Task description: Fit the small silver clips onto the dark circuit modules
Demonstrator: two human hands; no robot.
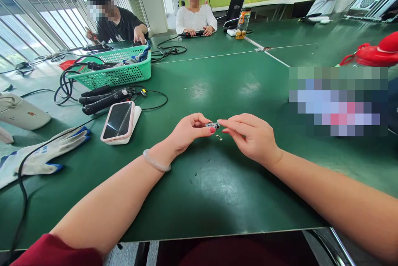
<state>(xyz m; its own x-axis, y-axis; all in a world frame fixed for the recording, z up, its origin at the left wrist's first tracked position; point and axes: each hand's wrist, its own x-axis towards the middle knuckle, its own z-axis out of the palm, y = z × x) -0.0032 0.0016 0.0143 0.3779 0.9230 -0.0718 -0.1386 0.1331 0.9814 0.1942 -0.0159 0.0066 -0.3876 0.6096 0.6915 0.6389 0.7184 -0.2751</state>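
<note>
My left hand (pixel 189 131) is closed, pinching a small grey, metallic-looking part (pixel 212 125) between thumb and fingers. Too little of the part shows to name its kind. My right hand (pixel 253 135) faces it with thumb and index finger drawn together at the part's right end. Whether something tiny sits in that pinch, I cannot make out. On the table just below the hands lies a small flat rectangular piece (pixel 219 137) with a pale middle.
A phone (pixel 118 121) rests on a white box left of my hands. Beyond are black corded tools (pixel 107 99) and a green basket (pixel 115 77) of cables. Gloves (pixel 46 152) lie far left. Several people sit or stand around the green table (pixel 224 199); a red-lidded container (pixel 377 54) is right.
</note>
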